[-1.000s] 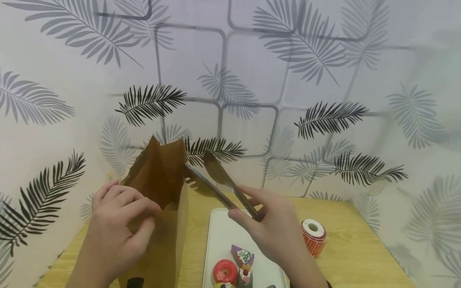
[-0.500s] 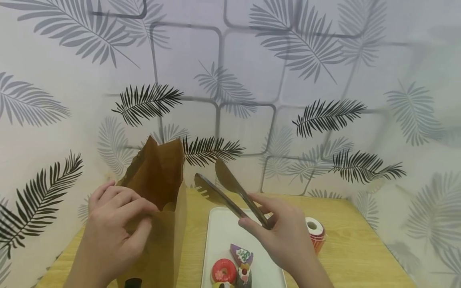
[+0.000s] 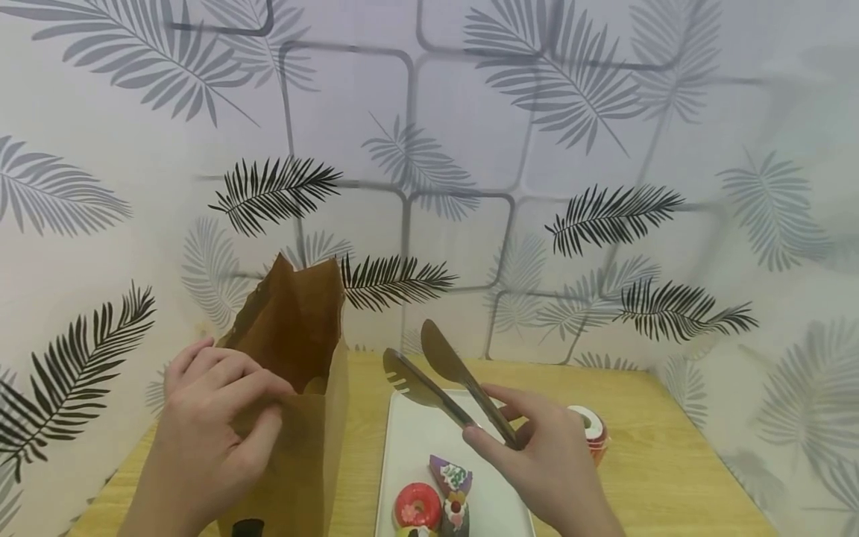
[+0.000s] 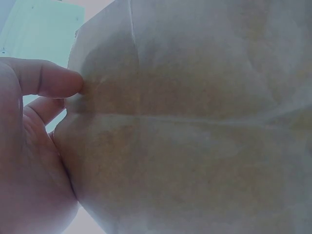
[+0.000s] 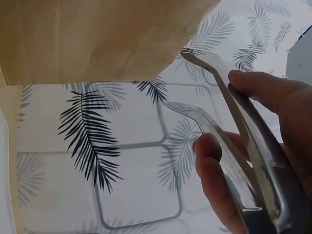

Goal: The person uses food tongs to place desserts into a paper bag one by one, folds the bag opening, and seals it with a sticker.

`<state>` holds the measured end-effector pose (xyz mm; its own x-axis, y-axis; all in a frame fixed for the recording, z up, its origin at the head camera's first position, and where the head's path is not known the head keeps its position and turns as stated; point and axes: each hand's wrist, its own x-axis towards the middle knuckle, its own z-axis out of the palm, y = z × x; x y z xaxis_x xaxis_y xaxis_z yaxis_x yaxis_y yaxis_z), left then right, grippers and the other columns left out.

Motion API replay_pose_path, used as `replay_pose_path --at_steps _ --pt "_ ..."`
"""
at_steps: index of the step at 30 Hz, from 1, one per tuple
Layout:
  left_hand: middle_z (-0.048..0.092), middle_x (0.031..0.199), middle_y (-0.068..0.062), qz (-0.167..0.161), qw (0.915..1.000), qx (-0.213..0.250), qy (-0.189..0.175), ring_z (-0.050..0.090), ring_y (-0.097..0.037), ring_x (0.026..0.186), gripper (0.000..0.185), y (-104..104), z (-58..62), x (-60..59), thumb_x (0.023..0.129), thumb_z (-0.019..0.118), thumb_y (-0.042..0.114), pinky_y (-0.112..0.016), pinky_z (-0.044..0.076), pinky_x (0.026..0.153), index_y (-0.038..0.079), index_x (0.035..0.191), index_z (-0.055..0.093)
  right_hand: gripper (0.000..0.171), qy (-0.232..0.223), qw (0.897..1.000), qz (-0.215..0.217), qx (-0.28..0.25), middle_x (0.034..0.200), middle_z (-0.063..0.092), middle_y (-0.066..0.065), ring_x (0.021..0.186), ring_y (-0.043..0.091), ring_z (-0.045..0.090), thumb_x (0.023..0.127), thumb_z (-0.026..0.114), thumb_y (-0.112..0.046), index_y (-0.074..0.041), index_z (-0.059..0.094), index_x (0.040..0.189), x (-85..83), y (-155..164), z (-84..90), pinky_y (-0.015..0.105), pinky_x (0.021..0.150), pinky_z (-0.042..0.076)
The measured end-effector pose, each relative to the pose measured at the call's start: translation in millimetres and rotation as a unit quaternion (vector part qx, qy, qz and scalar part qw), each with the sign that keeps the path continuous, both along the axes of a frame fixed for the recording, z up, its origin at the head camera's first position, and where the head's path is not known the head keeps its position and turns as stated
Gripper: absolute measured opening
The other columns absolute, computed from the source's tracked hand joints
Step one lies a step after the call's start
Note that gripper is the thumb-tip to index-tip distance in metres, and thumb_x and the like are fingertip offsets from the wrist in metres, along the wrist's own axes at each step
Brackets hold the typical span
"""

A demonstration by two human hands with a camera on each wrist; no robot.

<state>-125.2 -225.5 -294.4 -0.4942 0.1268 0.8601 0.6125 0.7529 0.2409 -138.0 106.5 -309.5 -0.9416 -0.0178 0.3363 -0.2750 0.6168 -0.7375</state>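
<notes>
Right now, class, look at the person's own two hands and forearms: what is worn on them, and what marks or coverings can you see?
Both are bare. The left hand and the right hand wear no gloves, rings or watch that the head view shows. The forearms, as far as the frame's lower edge shows them, carry no sleeve, strap or cable. The nails look short and unpainted.

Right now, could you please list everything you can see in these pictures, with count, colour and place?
paper bag: one, brown, upright on the table's left side, mouth open.
tongs: one pair, silver metal, above the tray's far end, tips apart and empty.
tray: one, white, at table centre.
toy pastries: at least three, a red donut and two decorated pieces, on the tray's near end.
roll: one, orange with a white core, right of the tray.
table: one, light wood.
wall: white with a grey and black leaf pattern.
left hand: pinches the bag's rim.
right hand: grips the tongs.
</notes>
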Motion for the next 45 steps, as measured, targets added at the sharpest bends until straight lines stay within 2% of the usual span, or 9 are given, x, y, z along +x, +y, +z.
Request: replay_pose_path --at_steps 5,9,16,21,27,32,39,45 --pt "0.065 0.078 0.008 -0.002 1.0 -0.002 0.007 0.053 -0.017 0.09 0.021 0.4 0.1 -1.1 0.083 0.061 0.006 -0.051 0.025 0.117 0.022 0.077 0.074 0.046 -0.003 1.0 -0.004 0.009 0.091 0.073 0.001 0.054 0.007 0.063 0.08 0.091 -0.034 -0.03 0.076 0.123 -2.6 7.5 -7.4 0.025 0.051 0.052" --pt "0.065 0.079 0.008 0.0 1.0 -0.001 -0.001 0.053 -0.017 0.09 0.021 0.8 0.0 -0.6 0.083 0.062 0.006 -0.052 0.025 0.118 0.022 0.077 0.074 0.045 0.002 1.0 0.004 0.018 0.091 0.075 0.001 0.053 0.006 0.063 0.08 0.091 -0.033 -0.029 0.076 0.122 -6.0 14.2 -14.3 0.025 0.051 0.052" --pt "0.066 0.08 0.008 0.003 1.0 0.0 -0.003 0.053 -0.018 0.091 0.02 0.4 -0.5 0.1 0.083 0.063 0.006 -0.048 0.023 0.119 0.021 0.077 0.074 0.044 0.01 0.999 0.01 0.034 0.09 0.077 0.001 0.052 0.004 0.062 0.081 0.09 -0.033 -0.024 0.077 0.122 -12.5 24.8 -24.0 0.024 0.05 0.052" --pt "0.065 0.079 0.008 -0.006 0.9998 0.003 0.02 0.052 -0.016 0.089 0.02 0.0 -0.7 -0.4 0.081 0.063 0.005 -0.044 0.024 0.117 0.021 0.077 0.074 0.045 -0.011 0.998 0.014 0.053 0.089 0.077 -0.001 0.053 0.005 0.062 0.082 0.089 -0.038 -0.024 0.076 0.123 -15.1 29.8 -24.2 0.024 0.051 0.052" --pt "0.065 0.079 0.008 -0.012 0.9996 0.003 0.026 0.052 -0.016 0.089 0.02 1.9 -0.7 -0.5 0.081 0.063 0.005 -0.043 0.023 0.118 0.021 0.077 0.074 0.047 -0.043 0.996 0.008 0.081 0.094 0.078 -0.003 0.055 0.005 0.061 0.083 0.086 -0.045 -0.023 0.076 0.123 -16.8 36.8 -25.5 0.024 0.053 0.051" --pt "0.065 0.079 0.008 -0.012 0.9995 0.004 0.028 0.052 -0.015 0.089 0.021 3.1 -0.7 -0.8 0.081 0.062 0.005 -0.044 0.024 0.118 0.022 0.077 0.074 0.047 -0.047 0.994 0.008 0.094 0.098 0.079 -0.002 0.059 0.003 0.063 0.083 0.086 -0.047 -0.023 0.077 0.122 -17.2 39.5 -26.1 0.024 0.054 0.051" --pt "0.066 0.08 0.008 -0.008 0.9999 0.0 0.01 0.052 -0.016 0.089 0.02 3.0 -0.6 0.0 0.082 0.063 0.005 -0.044 0.023 0.118 0.021 0.077 0.074 0.043 -0.056 0.99 0.009 0.129 0.083 0.076 -0.01 0.061 0.004 0.058 0.081 0.088 -0.044 -0.023 0.079 0.117 -21.4 44.1 -31.6 0.025 0.052 0.045" --pt "0.067 0.081 0.007 -0.001 0.9999 0.003 -0.01 0.052 -0.017 0.091 0.019 2.6 -0.1 0.9 0.082 0.064 0.005 -0.048 0.023 0.119 0.02 0.078 0.075 0.042 -0.08 0.985 0.013 0.15 0.077 0.072 -0.008 0.065 0.006 0.058 0.078 0.089 -0.044 -0.023 0.08 0.113 -27.6 47.1 -37.4 0.027 0.055 0.046"
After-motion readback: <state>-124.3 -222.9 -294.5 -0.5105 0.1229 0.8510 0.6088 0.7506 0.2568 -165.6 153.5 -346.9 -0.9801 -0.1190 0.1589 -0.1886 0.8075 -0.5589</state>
